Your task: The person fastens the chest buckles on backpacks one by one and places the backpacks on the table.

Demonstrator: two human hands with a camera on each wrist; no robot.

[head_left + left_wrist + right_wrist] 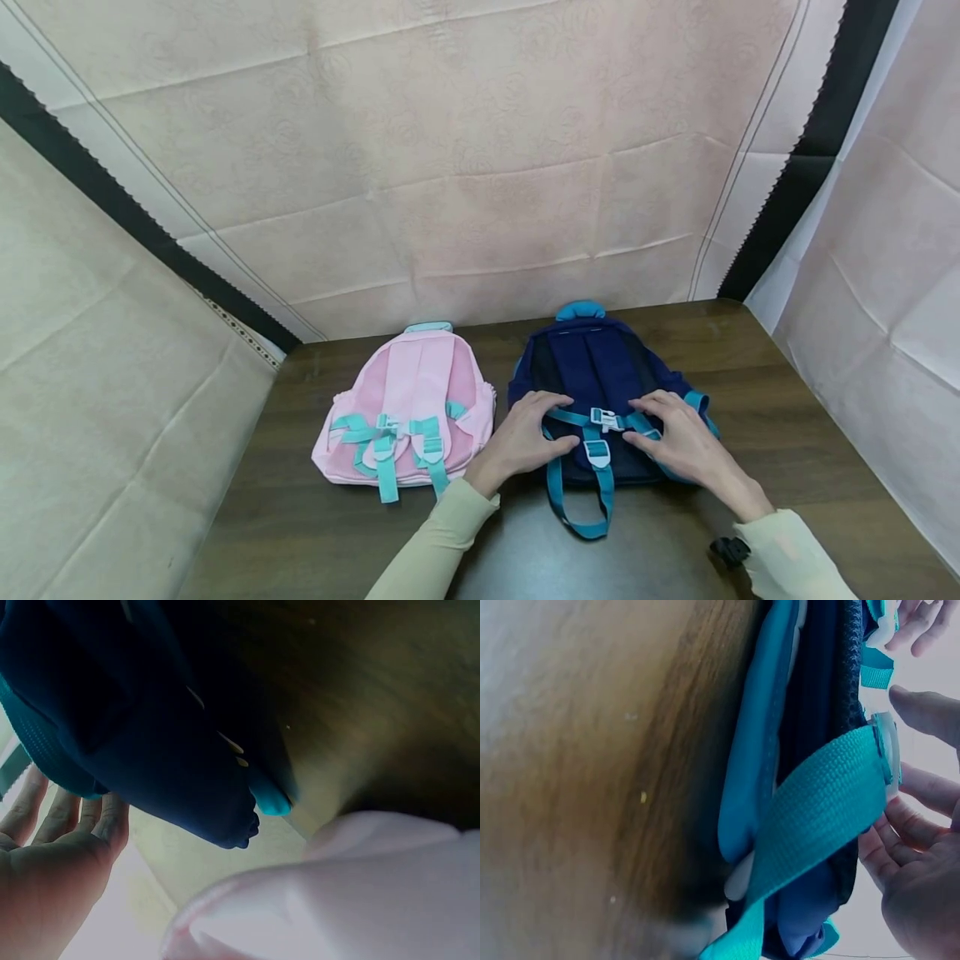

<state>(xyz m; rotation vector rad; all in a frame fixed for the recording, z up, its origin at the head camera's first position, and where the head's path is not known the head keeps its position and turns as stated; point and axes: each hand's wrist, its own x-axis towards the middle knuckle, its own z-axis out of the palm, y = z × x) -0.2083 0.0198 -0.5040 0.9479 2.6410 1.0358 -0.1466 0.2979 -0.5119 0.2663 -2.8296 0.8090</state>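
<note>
A navy blue backpack (592, 350) lies on the table with its shoulder straps facing up. Across them runs a teal chest strap with a white buckle (606, 419) in the middle, its parts joined. My left hand (525, 437) rests on the backpack left of the buckle, thumb and forefinger spread apart. On the other side my right hand (678, 442) lies over the right strap, likewise with thumb and forefinger parted. In the right wrist view, a teal webbing strap (817, 802) passes close to the fingers of that hand.
Left of the navy backpack lies a pink backpack (420, 375) with mint straps, close to my left forearm. Both are on a dark wooden table (300, 533). Pale fabric walls (487, 167) stand behind and at both sides. A loose teal strap loop (588, 529) hangs toward me.
</note>
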